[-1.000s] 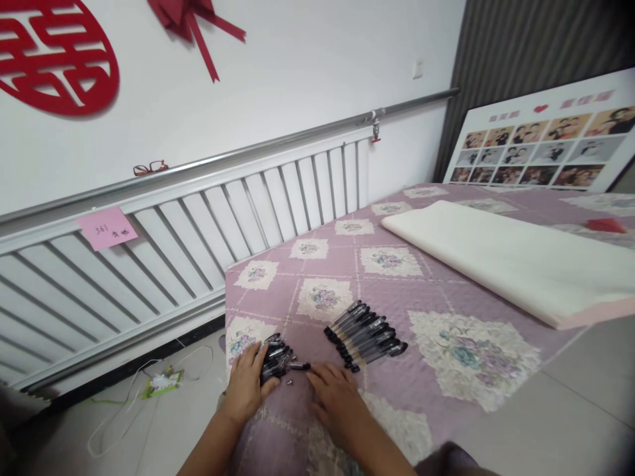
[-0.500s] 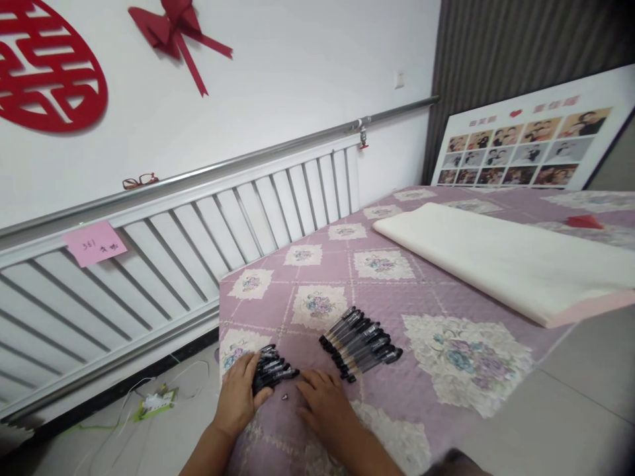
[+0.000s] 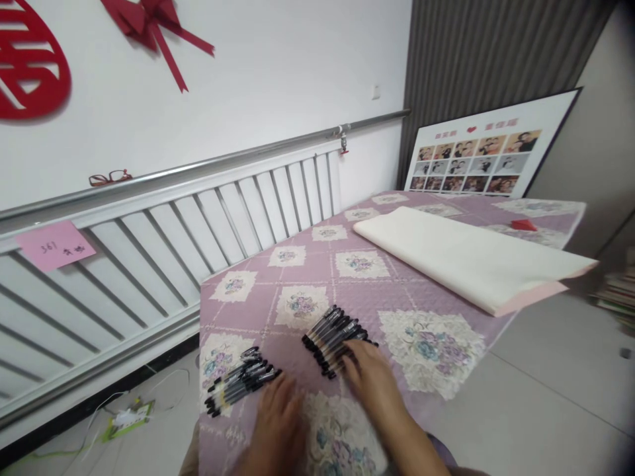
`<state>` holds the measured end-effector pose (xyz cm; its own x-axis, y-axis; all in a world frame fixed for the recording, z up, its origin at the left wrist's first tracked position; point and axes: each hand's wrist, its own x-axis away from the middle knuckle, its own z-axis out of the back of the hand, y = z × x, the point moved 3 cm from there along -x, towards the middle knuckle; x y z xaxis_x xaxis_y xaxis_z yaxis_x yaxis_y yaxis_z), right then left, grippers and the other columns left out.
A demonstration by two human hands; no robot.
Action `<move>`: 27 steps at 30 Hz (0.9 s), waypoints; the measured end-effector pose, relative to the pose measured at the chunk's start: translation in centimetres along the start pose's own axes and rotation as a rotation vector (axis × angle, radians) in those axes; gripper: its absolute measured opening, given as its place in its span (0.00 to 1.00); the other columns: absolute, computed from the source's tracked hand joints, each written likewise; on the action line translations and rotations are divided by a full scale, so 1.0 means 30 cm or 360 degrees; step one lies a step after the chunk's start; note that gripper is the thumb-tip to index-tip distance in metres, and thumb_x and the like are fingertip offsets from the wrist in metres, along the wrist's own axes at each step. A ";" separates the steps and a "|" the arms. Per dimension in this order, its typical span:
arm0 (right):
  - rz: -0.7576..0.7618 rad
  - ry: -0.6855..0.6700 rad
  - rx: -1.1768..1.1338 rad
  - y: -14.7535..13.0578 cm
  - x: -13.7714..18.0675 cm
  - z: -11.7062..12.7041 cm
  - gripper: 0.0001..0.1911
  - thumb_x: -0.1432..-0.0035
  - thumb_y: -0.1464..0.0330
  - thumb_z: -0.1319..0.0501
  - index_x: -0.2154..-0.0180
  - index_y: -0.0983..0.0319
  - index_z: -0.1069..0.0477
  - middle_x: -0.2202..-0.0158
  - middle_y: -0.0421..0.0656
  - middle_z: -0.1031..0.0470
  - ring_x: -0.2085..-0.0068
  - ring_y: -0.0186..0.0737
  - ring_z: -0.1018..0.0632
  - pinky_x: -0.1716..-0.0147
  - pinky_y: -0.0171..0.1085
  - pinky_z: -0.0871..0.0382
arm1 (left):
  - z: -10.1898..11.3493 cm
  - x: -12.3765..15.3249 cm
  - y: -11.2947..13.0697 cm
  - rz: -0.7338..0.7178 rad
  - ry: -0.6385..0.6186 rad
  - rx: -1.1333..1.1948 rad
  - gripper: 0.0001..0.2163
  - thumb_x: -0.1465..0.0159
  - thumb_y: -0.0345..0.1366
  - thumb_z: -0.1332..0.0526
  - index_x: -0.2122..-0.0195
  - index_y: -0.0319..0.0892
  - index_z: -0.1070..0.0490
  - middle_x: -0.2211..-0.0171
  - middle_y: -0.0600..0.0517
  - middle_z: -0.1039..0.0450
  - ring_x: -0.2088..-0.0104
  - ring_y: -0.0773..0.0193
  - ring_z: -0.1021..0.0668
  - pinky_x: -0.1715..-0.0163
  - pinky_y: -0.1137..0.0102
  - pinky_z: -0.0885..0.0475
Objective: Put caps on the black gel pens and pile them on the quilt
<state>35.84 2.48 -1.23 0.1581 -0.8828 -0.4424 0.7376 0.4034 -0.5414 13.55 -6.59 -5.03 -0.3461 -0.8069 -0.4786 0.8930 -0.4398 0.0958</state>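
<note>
Your right hand [image 3: 370, 373] is over the right row of black gel pens [image 3: 327, 336], fingers bent at its near side; can't tell if clamped. Your left hand [image 3: 278, 413], blurred, is just beside the left row of black gel pens [image 3: 243, 382]; can't tell finger state. Both rows lie apart on the floral surface [image 3: 290, 354].

We see the left hand [image 3: 278, 411] blurred. The right hand [image 3: 371, 371] hides part of the farther row of pens [image 3: 330, 334]; whether it grips any, we cannot tell. The left edge crops the red emblem [image 3: 34, 58]; small characters on the pink note [image 3: 55, 246] remain illegible.
</note>
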 end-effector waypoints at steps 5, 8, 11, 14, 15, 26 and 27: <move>-0.0243 -0.0066 0.0252 0.108 0.017 0.045 0.22 0.44 0.70 0.44 0.47 0.65 0.34 0.47 0.53 0.29 0.46 0.52 0.31 0.47 0.49 0.37 | -0.027 -0.043 0.107 -0.0035 -0.0195 0.0323 0.15 0.42 0.28 0.43 0.54 0.45 0.29 0.50 0.45 0.29 0.48 0.54 0.28 0.49 0.58 0.29; -0.0342 -0.0225 0.0328 0.111 0.033 0.051 0.22 0.44 0.69 0.43 0.46 0.63 0.33 0.44 0.51 0.31 0.44 0.54 0.33 0.49 0.49 0.36 | 0.002 -0.044 0.087 -0.0024 -0.0205 0.0371 0.12 0.40 0.29 0.44 0.55 0.43 0.29 0.52 0.43 0.28 0.51 0.55 0.26 0.51 0.59 0.27; -0.0345 -0.0305 0.0352 0.101 0.040 0.056 0.20 0.44 0.69 0.43 0.49 0.61 0.31 0.44 0.50 0.31 0.45 0.53 0.31 0.50 0.48 0.36 | 0.039 -0.018 0.033 0.0037 -0.0175 0.0356 0.11 0.37 0.31 0.44 0.55 0.44 0.29 0.52 0.43 0.28 0.51 0.55 0.25 0.51 0.59 0.27; -0.0319 -0.0339 0.0375 0.094 0.042 0.057 0.17 0.44 0.70 0.42 0.51 0.61 0.29 0.47 0.50 0.30 0.48 0.52 0.29 0.52 0.46 0.35 | 0.061 0.023 -0.030 0.0129 -0.0136 0.0351 0.11 0.35 0.32 0.45 0.53 0.44 0.29 0.51 0.43 0.29 0.49 0.55 0.27 0.48 0.59 0.28; -0.0304 -0.0344 0.0389 0.092 0.044 0.056 0.17 0.44 0.70 0.42 0.52 0.61 0.29 0.48 0.50 0.29 0.49 0.52 0.29 0.53 0.46 0.35 | 0.064 0.037 -0.051 0.0151 -0.0116 0.0338 0.11 0.35 0.32 0.45 0.53 0.44 0.29 0.51 0.42 0.30 0.49 0.55 0.27 0.48 0.58 0.29; -0.0186 -0.0497 0.0564 0.079 0.052 0.062 0.15 0.45 0.71 0.40 0.55 0.58 0.26 0.60 0.47 0.26 0.56 0.49 0.26 0.59 0.41 0.35 | 0.085 0.111 -0.090 0.0090 0.0099 0.0123 0.11 0.34 0.33 0.46 0.52 0.43 0.30 0.53 0.43 0.28 0.51 0.56 0.25 0.53 0.58 0.25; -0.0153 -0.0503 0.0528 0.077 0.053 0.062 0.14 0.46 0.71 0.40 0.57 0.57 0.26 0.60 0.47 0.26 0.56 0.48 0.26 0.59 0.41 0.35 | 0.083 0.111 -0.077 0.0082 0.0105 0.0100 0.12 0.34 0.33 0.46 0.52 0.43 0.30 0.53 0.43 0.28 0.51 0.56 0.25 0.53 0.58 0.25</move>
<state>39.03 1.56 -1.85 0.2330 -0.9632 -0.1340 0.9206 0.2628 -0.2887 9.61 -9.25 -4.68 -0.2787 -0.8023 -0.5278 0.8885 -0.4240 0.1753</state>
